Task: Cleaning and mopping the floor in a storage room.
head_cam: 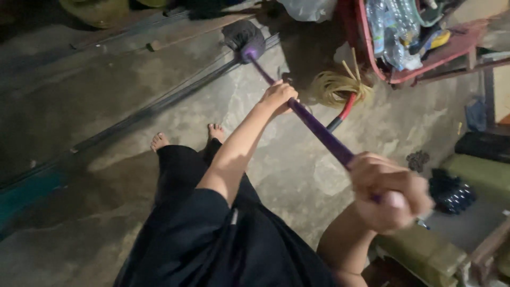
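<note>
Left hand [278, 97]: arm stretched toward 12 o'clock, fingers curled shut around a thin shaft, knuckles up.
Right hand [390, 191]: at 4 o'clock of the left, close to the camera, fist clenched tight, forearm bent back toward 7 o'clock.
Bare feet [186, 137]: at 9 o'clock of the left hand.

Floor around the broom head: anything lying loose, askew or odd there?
Yes. A second broom with pale straw bristles and a red-and-black handle lies flat on the concrete floor beside the red cart, under the purple broom gripped by the left hand and right hand.
</note>
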